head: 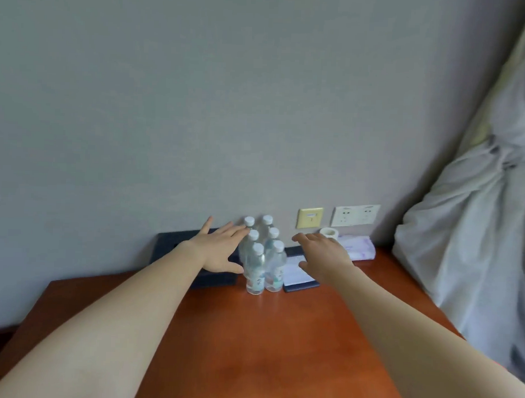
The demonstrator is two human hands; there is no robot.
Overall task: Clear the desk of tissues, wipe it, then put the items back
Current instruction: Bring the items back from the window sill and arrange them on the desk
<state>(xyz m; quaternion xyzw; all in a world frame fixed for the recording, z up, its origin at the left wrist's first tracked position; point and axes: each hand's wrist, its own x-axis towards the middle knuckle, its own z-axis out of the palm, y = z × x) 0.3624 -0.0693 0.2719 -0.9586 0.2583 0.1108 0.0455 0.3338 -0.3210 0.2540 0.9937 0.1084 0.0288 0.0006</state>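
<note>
Head view: left hand [220,251] and right hand [323,253], open-fingered, flank the water bottles [260,268]; probably item-moving step, next requiring an even two-sided squeeze.

Six water bottles [256,276] mid-frame. One dark tray [170,240] left of them. Rightward: one notepad [297,274], one tape roll [328,232], one tissue pack [359,247]. Two wall plates: yellow plate [310,217], white plate [356,215]. My two hands: left hand [220,252], right hand [324,254].

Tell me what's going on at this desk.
A person reaches both hands toward six water bottles clustered at the back of the desk. The left hand, fingers straight, is at the cluster's left side; the right hand hovers open over a notepad beside it. Nothing is gripped yet. A tissue pack lies by the wall.
</note>
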